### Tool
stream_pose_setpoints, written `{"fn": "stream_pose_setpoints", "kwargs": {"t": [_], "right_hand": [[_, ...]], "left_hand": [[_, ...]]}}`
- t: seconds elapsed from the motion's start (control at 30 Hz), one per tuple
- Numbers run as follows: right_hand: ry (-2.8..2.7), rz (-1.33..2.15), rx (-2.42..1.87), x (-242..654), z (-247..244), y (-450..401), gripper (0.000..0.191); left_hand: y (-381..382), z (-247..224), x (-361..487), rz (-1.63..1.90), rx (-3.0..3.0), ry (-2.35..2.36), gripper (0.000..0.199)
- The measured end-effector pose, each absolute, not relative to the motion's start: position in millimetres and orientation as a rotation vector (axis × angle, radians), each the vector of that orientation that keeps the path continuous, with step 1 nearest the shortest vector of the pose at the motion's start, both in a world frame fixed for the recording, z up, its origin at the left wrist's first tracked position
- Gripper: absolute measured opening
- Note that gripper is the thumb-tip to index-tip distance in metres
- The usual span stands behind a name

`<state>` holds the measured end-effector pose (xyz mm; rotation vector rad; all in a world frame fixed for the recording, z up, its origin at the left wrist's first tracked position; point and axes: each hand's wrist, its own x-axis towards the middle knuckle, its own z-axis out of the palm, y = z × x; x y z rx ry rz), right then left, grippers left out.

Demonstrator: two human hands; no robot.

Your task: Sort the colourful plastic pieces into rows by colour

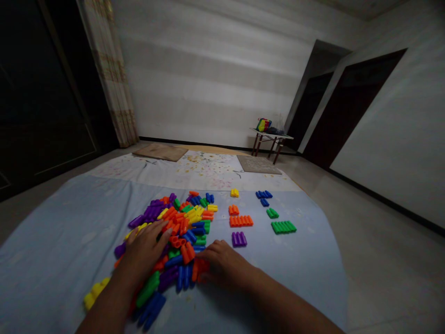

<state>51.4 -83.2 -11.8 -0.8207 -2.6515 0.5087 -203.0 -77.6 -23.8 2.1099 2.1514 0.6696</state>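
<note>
A heap of plastic tube-shaped blocks (187,232) in orange, blue, purple, green and yellow lies on the light blue cloth. My left hand (149,241) rests palm down on its left part, fingers stretched out over orange and yellow pieces. At the heap's right edge, my right hand (222,262) has its fingers curled around an orange block (200,269), partly hidden by the hand. Apart from the heap, on the right, lie joined rows: yellow (234,193), orange (241,221), purple (239,239), blue (264,194) and green (283,227).
The cloth (299,278) covers a rounded table, with a white flowered cloth (215,171) at the far end. Two flat brown boards (162,151) lie at the far corners. Beyond stands a small side table (273,133) with a colourful bag (263,124).
</note>
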Motion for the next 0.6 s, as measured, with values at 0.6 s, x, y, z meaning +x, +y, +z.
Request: {"fn": "stream_pose_setpoints", "kwargs": {"t": [0.6], "right_hand": [[-2.649,0.522,-0.802,75,-8,-76,0.04]], "left_hand": [[-81,-15,-197,0.66,2.079,2.151,0.049]]}}
